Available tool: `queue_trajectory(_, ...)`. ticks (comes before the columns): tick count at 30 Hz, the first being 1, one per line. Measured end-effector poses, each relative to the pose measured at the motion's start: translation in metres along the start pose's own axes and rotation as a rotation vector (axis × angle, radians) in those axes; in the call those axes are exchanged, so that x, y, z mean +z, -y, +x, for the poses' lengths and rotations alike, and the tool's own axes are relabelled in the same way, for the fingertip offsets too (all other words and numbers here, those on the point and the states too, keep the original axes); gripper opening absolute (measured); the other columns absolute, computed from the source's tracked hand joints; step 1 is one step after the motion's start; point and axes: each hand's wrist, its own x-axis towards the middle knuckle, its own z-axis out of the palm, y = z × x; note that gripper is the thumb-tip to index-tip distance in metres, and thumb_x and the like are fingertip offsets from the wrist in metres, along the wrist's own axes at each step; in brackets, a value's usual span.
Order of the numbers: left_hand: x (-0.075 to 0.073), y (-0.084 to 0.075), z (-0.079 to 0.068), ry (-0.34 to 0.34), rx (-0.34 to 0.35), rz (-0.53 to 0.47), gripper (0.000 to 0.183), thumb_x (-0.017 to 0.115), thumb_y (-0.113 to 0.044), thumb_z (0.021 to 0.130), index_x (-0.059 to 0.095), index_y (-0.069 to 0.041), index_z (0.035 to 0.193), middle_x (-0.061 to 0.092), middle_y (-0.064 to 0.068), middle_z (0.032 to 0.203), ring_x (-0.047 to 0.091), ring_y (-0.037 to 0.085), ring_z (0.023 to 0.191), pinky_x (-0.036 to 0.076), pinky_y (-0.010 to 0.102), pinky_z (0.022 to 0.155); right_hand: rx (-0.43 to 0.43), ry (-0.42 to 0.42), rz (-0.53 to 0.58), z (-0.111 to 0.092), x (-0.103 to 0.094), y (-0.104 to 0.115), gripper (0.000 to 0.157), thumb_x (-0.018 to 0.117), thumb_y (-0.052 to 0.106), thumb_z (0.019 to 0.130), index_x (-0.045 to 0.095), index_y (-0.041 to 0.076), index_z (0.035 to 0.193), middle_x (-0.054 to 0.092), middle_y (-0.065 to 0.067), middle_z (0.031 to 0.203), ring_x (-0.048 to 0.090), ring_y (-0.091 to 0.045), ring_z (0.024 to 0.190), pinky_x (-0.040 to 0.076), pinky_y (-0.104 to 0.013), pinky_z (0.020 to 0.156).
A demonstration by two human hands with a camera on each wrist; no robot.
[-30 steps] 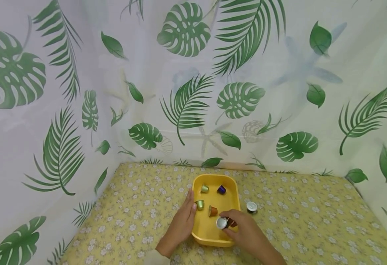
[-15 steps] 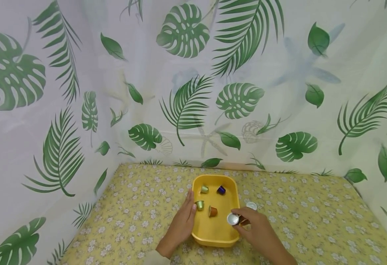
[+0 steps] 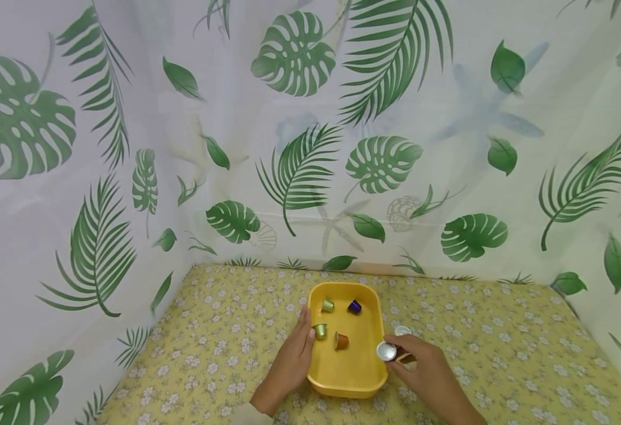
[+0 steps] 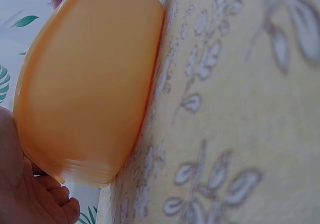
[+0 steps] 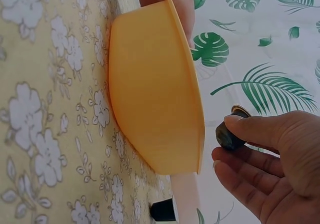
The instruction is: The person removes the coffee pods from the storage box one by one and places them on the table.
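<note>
In the head view my left hand (image 3: 289, 357) holds the left side of a yellow plastic tub (image 3: 345, 381), thumb at the rim and fingers along the outer wall. Just over the tub's right rim, my right hand (image 3: 424, 369) pinches a dark coffee capsule (image 5: 231, 134) between thumb and fingers. Its silver lid (image 3: 386, 351) faces left. Inside the tub lie two green capsules, one at the back (image 3: 328, 305) and one by my left thumb (image 3: 320, 331), plus a dark blue capsule (image 3: 355, 306) and an orange-brown capsule (image 3: 340, 340).
Another dark capsule (image 5: 164, 210) with a pale lid stands on the table outside the tub's right side, partly hidden by my right hand in the head view. A yellow flowered cloth (image 3: 225, 330) covers the table. Leaf-printed white sheeting (image 3: 289, 177) hangs behind and left.
My right hand has moved right with the dark capsule, from above the tub's inside to its right rim. My left hand stays at the tub's left side.
</note>
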Motion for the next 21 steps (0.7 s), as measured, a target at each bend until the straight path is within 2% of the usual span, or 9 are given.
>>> queue_trajectory(4, 0.0, 0.0, 0.0, 0.001, 0.002, 0.001, 0.06, 0.022, -0.039, 0.114, 0.01, -0.008, 0.163, 0.0, -0.001, 0.168, 0.011, 0.022, 0.154, 0.017, 0.049, 0.124, 0.034, -0.029, 0.038, -0.002, -0.003, -0.002, 0.047, 0.084, -0.005, 0.078, 0.073, 0.006, 0.122, 0.072, 0.0, 0.107, 0.07, -0.011, 0.088, 0.06, -0.024, 0.071)
queue_trajectory(8, 0.0, 0.0, -0.001, -0.002, 0.007, 0.012, 0.063, 0.02, -0.043, 0.113, 0.01, -0.007, 0.163, 0.001, 0.001, 0.168, 0.012, 0.024, 0.154, 0.018, 0.05, 0.123, 0.016, -0.072, 0.038, -0.003, -0.008, -0.005, 0.048, 0.084, -0.007, 0.076, 0.073, 0.009, 0.12, 0.073, -0.002, 0.107, 0.07, -0.013, 0.086, 0.06, -0.024, 0.068)
queue_trajectory(15, 0.0, 0.0, 0.0, -0.01, 0.008, 0.01, 0.059, 0.023, -0.037, 0.114, 0.011, -0.006, 0.163, 0.002, 0.002, 0.168, 0.012, 0.026, 0.154, 0.018, 0.052, 0.123, -0.001, -0.127, -0.015, -0.003, -0.016, -0.013, 0.049, 0.086, -0.008, 0.073, 0.073, 0.007, 0.118, 0.071, -0.002, 0.104, 0.068, -0.01, 0.084, 0.06, -0.023, 0.066)
queue_trajectory(21, 0.0, -0.002, 0.0, -0.006, -0.003, 0.008, 0.059, 0.021, -0.037, 0.114, 0.01, -0.006, 0.163, 0.002, 0.002, 0.169, 0.012, 0.026, 0.155, 0.017, 0.053, 0.123, 0.036, -0.142, -0.05, -0.005, -0.023, -0.018, 0.046, 0.086, -0.005, 0.075, 0.073, 0.006, 0.118, 0.071, -0.003, 0.103, 0.066, -0.009, 0.079, 0.058, -0.022, 0.063)
